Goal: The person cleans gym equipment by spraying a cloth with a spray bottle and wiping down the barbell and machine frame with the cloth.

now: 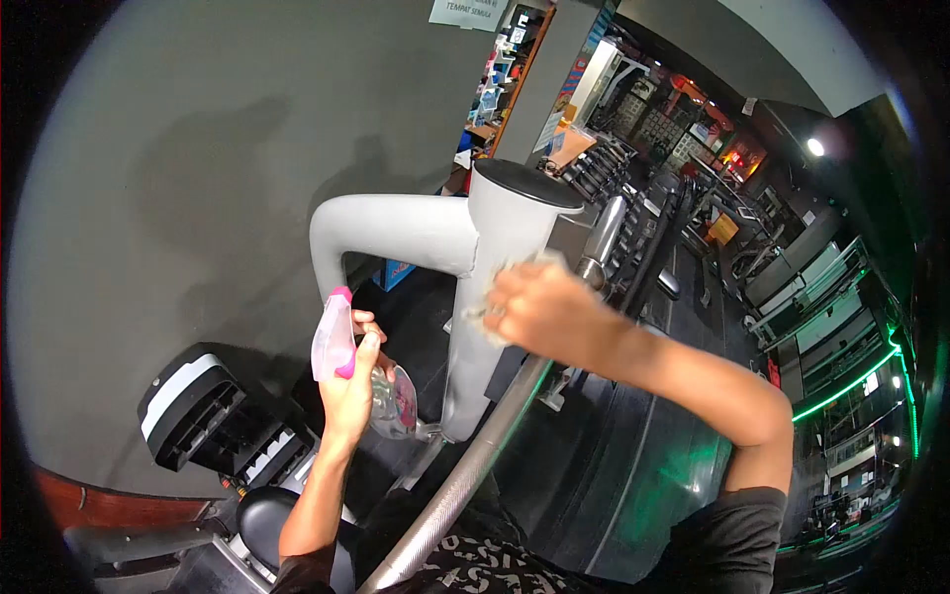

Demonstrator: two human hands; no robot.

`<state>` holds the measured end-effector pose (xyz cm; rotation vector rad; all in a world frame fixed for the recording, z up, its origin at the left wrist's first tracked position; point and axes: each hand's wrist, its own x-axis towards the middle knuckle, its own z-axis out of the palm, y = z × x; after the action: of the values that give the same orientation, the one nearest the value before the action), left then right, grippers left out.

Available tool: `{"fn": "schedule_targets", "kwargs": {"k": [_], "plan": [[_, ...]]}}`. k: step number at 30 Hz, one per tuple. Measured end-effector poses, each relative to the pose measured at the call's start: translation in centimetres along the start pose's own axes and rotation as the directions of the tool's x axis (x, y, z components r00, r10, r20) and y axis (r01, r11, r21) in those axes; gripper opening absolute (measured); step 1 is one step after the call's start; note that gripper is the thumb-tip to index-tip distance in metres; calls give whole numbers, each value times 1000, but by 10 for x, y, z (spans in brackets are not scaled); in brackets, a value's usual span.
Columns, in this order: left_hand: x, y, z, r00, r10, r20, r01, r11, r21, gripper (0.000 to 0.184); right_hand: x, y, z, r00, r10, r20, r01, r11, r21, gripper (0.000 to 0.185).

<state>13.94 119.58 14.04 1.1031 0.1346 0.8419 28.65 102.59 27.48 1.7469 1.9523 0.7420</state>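
My left hand [354, 381] is wrapped round a spray bottle [394, 404] with a clear body and a pink and white trigger head. Its nozzle end points up, left of the thick white machine post. My right hand [542, 305], a little blurred by motion, presses a pale cloth [483, 309] against the side of the white post [473, 346]; only the cloth's edges show past my fingers. A black cap [524, 183] tops the post, and a bent white tube [396, 233] joins it from the left. A knurled metal bar [465, 475] slants up beneath my right forearm.
A grey wall [198, 198] stands to the left. Below it is a black and white exercise machine [203, 406] with a black seat [272, 525]. A dumbbell rack [599, 168] and more gym equipment line the right side. Dark floor [683, 396] extends between them.
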Motion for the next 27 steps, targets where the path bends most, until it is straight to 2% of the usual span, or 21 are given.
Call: {"fn": "schedule_targets", "kwargs": {"k": [3, 4, 6, 9, 10, 12, 13, 15, 16, 19, 21, 22, 23, 25, 26, 27], "plan": [[1, 5, 3, 1000, -14, 21, 14, 1000, 23, 31, 9, -8, 14, 995, -102, 19, 103, 994, -33, 10], [1, 6, 3, 999, -17, 34, 15, 999, 44, 30, 11, -6, 8, 1000, -7, 23, 8, 999, -40, 9], [0, 7, 4, 999, -12, 37, 9, 997, 82, 27, 22, 16, -34, 994, 55, -99, -84, 946, -313, 12], [1, 7, 6, 999, -10, 35, 8, 997, 71, 26, 35, 58, -69, 901, 150, -406, -209, 972, -104, 19], [1, 6, 8, 999, -1, 34, -2, 998, 69, 26, 36, 58, -64, 900, 144, -411, -206, 972, -111, 19], [1, 5, 10, 999, 5, 54, -7, 999, 39, 25, 35, 54, -33, 913, 282, -293, -289, 957, 21, 20], [0, 5, 9, 998, 13, 58, -15, 999, 39, 25, 34, 50, -15, 927, 270, -261, -265, 963, 53, 21], [-1, 6, 9, 994, 4, 107, -11, 998, 62, 25, 36, 32, -7, 923, 228, -310, -291, 940, -176, 23], [-1, 9, 10, 993, 13, 118, -15, 1000, 14, 24, 37, 27, -4, 922, 216, -320, -285, 940, -186, 23], [0, 12, 7, 992, 35, 122, -38, 999, 26, 25, 33, 7, 15, 958, 145, -247, -216, 931, -293, 21], [2, 13, 6, 992, 57, 116, -61, 998, 31, 25, 32, 2, 33, 999, -28, -27, 25, 994, -109, 17], [3, 13, 5, 991, 72, 109, -76, 996, 37, 25, 34, 3, 36, 987, -22, -157, 11, 998, -65, 15], [3, 13, 4, 992, 79, 101, -83, 996, 34, 25, 38, 5, 39, 987, -32, -159, 20, 997, -71, 15], [4, 12, 2, 995, 46, 86, -51, 997, 62, 27, 55, 15, 22, 944, 88, -318, -132, 984, -119, 17], [5, 11, 1, 996, 42, 73, -47, 997, 68, 27, 62, 18, 9, 943, 163, -291, -215, 964, -156, 19], [5, 10, 0, 996, 47, 80, -53, 996, 66, 27, 72, 24, 3, 941, 167, -294, -221, 962, -162, 19]]}}
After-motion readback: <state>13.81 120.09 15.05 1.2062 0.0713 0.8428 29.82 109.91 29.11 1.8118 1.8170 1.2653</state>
